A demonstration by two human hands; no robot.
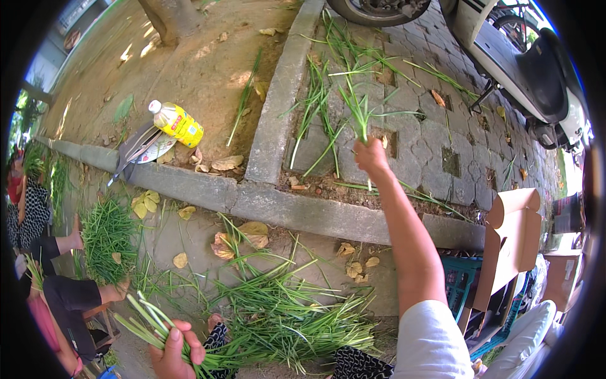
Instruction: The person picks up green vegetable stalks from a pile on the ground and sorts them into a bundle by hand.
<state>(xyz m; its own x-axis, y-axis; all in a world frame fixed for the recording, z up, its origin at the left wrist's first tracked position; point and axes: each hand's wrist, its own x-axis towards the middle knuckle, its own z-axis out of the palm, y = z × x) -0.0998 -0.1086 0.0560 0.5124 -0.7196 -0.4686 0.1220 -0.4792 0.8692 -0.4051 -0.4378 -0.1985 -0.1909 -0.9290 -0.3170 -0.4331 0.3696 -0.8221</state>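
My right hand is stretched out over the paving, closed round a small bunch of long green stalks, leaves spread away from me. At the lower left my left hand grips another bunch of green stalks, their pale ends pointing up and left. Between my legs, on the ground, lies a large loose heap of the same long-leaved greens. More loose stalks are scattered on the paving left of my right hand.
A concrete kerb crosses the view. Beyond it are a yellow-labelled bottle, a bag and a parked scooter. Cardboard box and teal crate stand at right. People sit at left by a pile of greens.
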